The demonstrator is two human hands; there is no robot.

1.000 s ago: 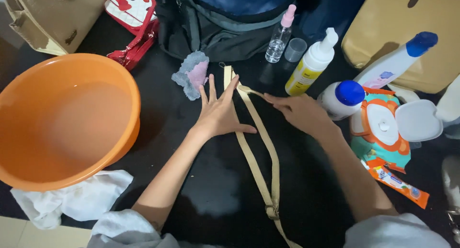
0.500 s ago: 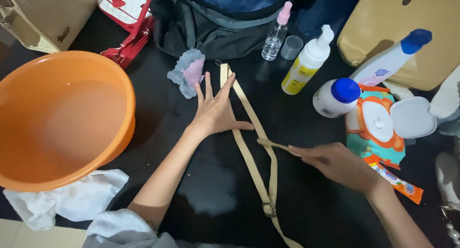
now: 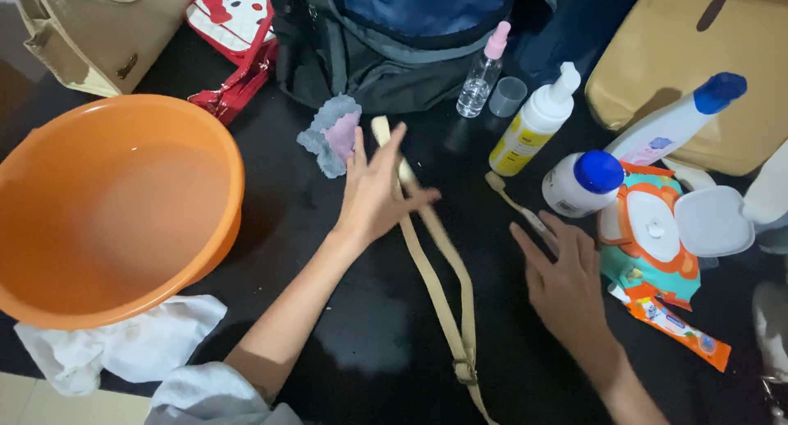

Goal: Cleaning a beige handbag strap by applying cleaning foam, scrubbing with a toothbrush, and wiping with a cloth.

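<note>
The right hand (image 3: 566, 289) has let go of the beige strap (image 3: 443, 269) and reaches, fingers apart, toward the toothbrush (image 3: 515, 205); the left hand (image 3: 373, 191), spread flat, still presses the strap.

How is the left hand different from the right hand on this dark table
The left hand lies on the tan strap, fingers spread toward the backpack. The right hand is off the strap, fingertips at a toothbrush beside the wipes pack. Both are bare, open and palm down.
</note>
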